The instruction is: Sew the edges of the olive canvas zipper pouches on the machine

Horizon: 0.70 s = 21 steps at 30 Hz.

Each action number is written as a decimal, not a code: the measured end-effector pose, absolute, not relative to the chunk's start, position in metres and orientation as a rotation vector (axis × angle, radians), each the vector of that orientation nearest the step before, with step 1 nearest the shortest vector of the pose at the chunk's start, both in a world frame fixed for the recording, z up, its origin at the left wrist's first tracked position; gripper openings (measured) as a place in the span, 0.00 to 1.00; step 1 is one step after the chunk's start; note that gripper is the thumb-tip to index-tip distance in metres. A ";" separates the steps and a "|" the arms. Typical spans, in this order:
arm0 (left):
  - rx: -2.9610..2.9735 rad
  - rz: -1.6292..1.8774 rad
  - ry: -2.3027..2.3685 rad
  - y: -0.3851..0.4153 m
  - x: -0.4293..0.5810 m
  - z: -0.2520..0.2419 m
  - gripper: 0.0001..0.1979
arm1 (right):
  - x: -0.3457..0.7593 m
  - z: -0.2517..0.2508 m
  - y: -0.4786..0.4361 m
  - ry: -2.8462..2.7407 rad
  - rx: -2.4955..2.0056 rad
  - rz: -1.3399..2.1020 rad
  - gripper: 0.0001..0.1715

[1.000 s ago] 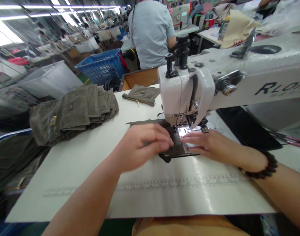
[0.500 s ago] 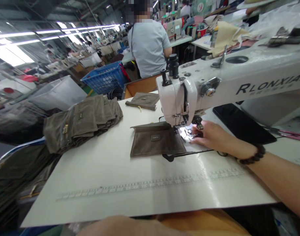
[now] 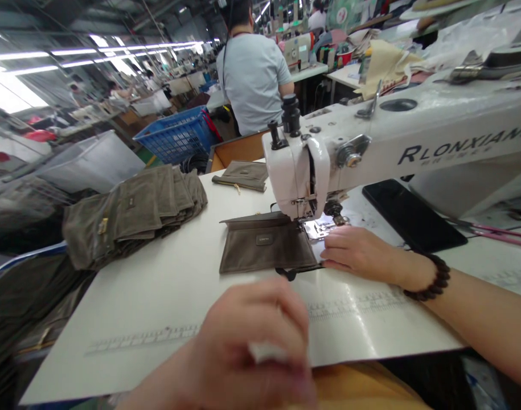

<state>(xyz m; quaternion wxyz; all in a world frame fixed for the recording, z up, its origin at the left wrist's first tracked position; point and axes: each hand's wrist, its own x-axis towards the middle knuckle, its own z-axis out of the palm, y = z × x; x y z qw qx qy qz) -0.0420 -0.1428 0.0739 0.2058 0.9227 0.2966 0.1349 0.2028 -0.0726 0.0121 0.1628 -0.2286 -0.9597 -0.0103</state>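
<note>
A dark olive fabric pouch (image 3: pixel 266 250) with a small label patch lies flat under the presser foot of a white sewing machine (image 3: pixel 300 171). Its upper flap stands slightly raised. My right hand (image 3: pixel 358 253), wearing a dark bead bracelet (image 3: pixel 435 279), rests open on the machine bed with fingertips close to the pouch's right edge; I cannot tell if they touch it. My left hand (image 3: pixel 255 341) hovers over the front of the table, below the pouch. Its fingers are curled and smeared by motion, and whether they hold anything cannot be made out.
A heap of similar pouches (image 3: pixel 136 210) lies on the table's left side, and another pouch (image 3: pixel 243 173) behind the machine head. A black phone (image 3: pixel 414 213) and pink-handled scissors (image 3: pixel 499 232) lie at right. Beyond are a blue crate (image 3: pixel 175 136) and a seated person (image 3: pixel 255 80).
My left hand has risen from the bottom edge into view above the table front. My right hand has drawn back from beside the needle toward the pouch's lower right corner.
</note>
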 end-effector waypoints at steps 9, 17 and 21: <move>2.635 0.307 0.989 -0.075 -0.014 0.022 0.08 | 0.197 0.008 -0.082 -2.693 -0.560 -0.164 0.15; 2.653 0.505 1.026 -0.077 -0.013 0.020 0.09 | 0.188 0.002 -0.087 -2.702 -0.631 -0.225 0.16; 2.748 0.674 0.934 -0.084 -0.013 0.006 0.08 | 0.187 0.000 -0.088 -2.723 -0.593 -0.194 0.17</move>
